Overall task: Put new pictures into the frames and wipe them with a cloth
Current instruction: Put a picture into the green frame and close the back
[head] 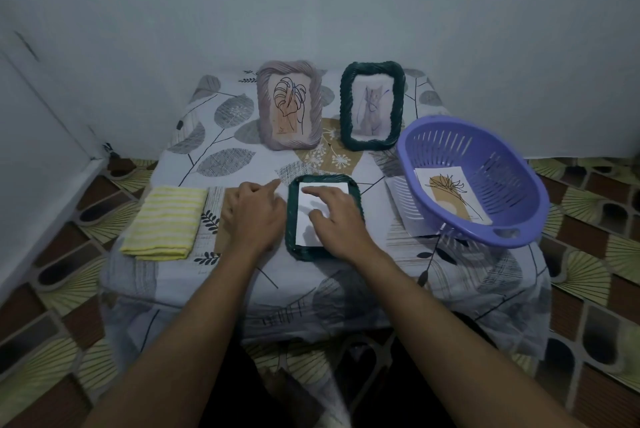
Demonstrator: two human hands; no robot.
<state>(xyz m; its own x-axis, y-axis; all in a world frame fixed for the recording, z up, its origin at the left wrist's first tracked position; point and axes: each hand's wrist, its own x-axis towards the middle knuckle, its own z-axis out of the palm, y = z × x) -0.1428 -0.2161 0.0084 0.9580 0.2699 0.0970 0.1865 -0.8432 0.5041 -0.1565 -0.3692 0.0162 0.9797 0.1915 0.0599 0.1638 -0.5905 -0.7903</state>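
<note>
My right hand (332,216) presses straight fingers (313,191) on the white picture (304,233) in the green frame (292,212), long axis away from me. My relaxed left hand (252,216) rests on the brown backing board (221,237) just left.

A table under a leaf-print tablecloth (242,157) stands against a pale wall. A dark green frame (292,219) lies flat near the front edge with a white paper (306,230) in it. The right hand (337,216) rests spread fingers on the paper. The left hand (252,212) lies just left of this frame, over a brown card (221,237). Further left lies a folded yellow cloth (166,221). At the back stand a mauve frame (265,105) and a second green frame (346,108). At right, a tilted purple basket (512,157) holds a plant picture (446,195).
</note>
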